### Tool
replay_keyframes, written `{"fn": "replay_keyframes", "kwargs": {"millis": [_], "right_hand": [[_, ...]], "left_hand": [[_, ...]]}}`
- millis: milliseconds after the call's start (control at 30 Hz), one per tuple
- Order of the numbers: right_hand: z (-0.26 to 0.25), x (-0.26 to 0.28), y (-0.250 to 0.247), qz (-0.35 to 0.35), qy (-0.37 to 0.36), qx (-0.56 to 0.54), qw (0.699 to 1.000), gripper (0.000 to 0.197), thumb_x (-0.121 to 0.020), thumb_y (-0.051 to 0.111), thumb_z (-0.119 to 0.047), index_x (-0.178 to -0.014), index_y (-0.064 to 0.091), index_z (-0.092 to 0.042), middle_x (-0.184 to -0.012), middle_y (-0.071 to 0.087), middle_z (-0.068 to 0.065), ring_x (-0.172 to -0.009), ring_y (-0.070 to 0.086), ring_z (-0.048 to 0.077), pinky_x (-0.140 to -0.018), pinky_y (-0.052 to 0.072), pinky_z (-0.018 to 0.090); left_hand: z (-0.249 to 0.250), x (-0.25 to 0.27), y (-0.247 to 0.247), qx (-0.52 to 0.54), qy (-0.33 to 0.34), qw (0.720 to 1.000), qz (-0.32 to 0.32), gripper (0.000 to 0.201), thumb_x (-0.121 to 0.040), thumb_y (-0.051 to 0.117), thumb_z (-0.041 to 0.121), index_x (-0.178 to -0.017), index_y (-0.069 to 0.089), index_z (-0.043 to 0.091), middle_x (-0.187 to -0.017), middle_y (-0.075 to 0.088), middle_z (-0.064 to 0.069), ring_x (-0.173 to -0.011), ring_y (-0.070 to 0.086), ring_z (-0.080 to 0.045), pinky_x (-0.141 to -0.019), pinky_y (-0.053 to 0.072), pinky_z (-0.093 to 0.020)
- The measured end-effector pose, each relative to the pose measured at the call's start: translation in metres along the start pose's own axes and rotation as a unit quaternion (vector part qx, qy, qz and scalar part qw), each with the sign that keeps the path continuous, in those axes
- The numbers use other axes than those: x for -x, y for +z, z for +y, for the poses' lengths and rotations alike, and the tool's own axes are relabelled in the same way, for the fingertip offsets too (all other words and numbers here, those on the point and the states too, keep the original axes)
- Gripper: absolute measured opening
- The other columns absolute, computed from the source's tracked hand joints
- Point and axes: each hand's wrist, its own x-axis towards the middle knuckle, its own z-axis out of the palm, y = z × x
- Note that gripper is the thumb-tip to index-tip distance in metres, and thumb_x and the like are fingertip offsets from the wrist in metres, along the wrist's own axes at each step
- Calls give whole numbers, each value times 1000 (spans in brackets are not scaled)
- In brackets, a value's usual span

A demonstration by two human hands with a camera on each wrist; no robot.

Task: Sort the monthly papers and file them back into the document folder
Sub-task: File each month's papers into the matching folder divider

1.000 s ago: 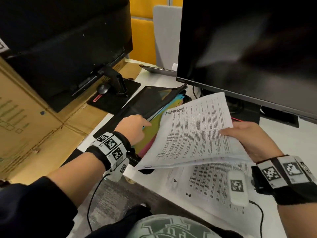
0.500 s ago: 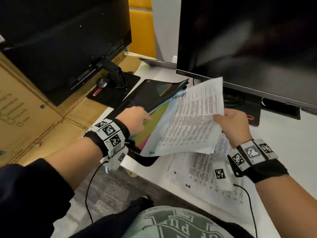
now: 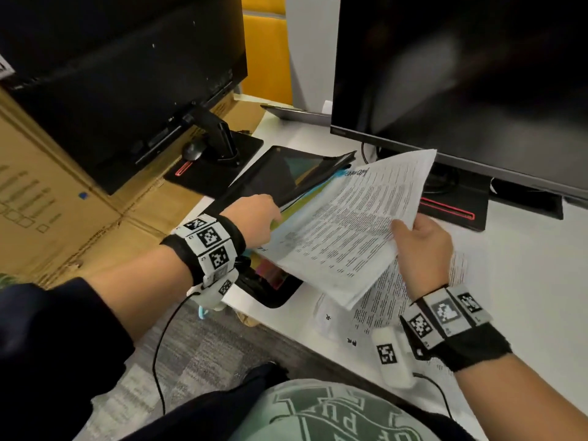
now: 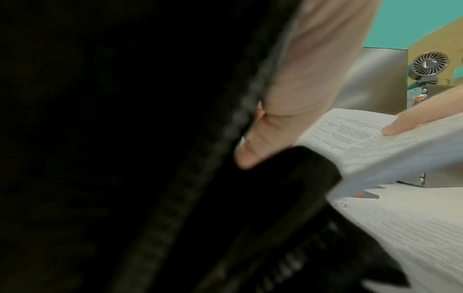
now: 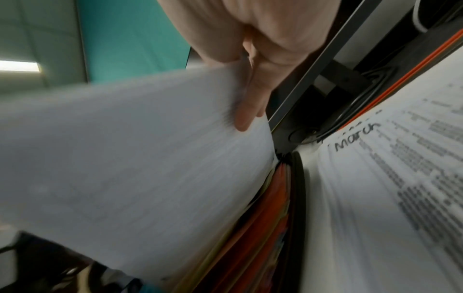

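The right hand [image 3: 423, 249] is pinching a sheaf of printed papers [image 3: 346, 230] at its right edge, thumb lying on the top sheet and fingers [image 5: 250, 111] curled beneath, so this grip is closed on the sheaf. The sheaf is hanging tilted above the worktop [image 3: 525, 265], its far corner, with a handwritten word on it, reaching over the open document folder [image 3: 286, 176].

The left hand [image 3: 254, 218] is sitting at the folder's near edge, fingers [image 4: 253, 152] tucked under the black cover and thumb on top, so its grip is curled round that cover and holding it raised off the coloured dividers [image 3: 299, 205]. The right wrist view is showing orange and red divider edges [image 5: 265, 218] fanned inside the folder.

More printed sheets [image 3: 381, 300] are lying flat on the worktop under the right hand, just beside the folder; the top one is reading "March" [image 5: 355, 138]. Two dark monitors [image 3: 461, 90] are standing behind the folder.
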Motion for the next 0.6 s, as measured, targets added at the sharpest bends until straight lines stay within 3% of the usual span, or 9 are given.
{"fn": "replay_keyframes", "kwargs": {"millis": [133, 267, 400, 533, 600], "right_hand": [[5, 14, 21, -46, 5, 1, 999, 12, -90, 55, -15, -92, 67, -16, -79, 63, -10, -74, 62, 16, -67, 52, 29], [7, 3, 35, -42, 23, -11, 999, 17, -90, 55, -11, -100, 69, -10, -94, 68, -1, -80, 64, 16, -69, 53, 24], [-1, -14, 58, -43, 9, -2, 999, 21, -91, 53, -8, -105, 68, -5, -94, 60, -7, -74, 60, 9, -58, 45, 7], [-8, -21, 85, -108, 33, 41, 993, 19, -92, 53, -19, -103, 62, -8, -95, 57, -2, -88, 55, 16, -77, 43, 22], [-9, -18, 89, -143, 76, 14, 987, 22, -90, 55, -24, -99, 59, -5, -92, 65, 4, -81, 64, 22, -78, 53, 36]], "left_hand": [[5, -1, 6, 36, -44, 998, 36, 52, -85, 43, 3, -132, 53, 23, -138, 42, -9, -117, 52, -32, -98, 43, -36], [10, 0, 10, 37, -47, 996, 67, 42, -84, 45, 4, -122, 58, 16, -127, 47, -7, -101, 59, -33, -87, 50, -40], [19, 6, 16, 34, -37, 996, 70, 39, -86, 44, 4, -120, 59, 15, -118, 49, -7, -93, 60, -32, -81, 53, -41], [18, 7, 19, 48, -32, 995, 81, 41, -84, 43, 0, -119, 59, 14, -112, 49, -6, -88, 61, -32, -74, 52, -37], [11, 6, 18, 67, -37, 993, 86, 44, -82, 41, -1, -119, 59, 14, -110, 49, -5, -87, 60, -31, -75, 52, -36]]}}
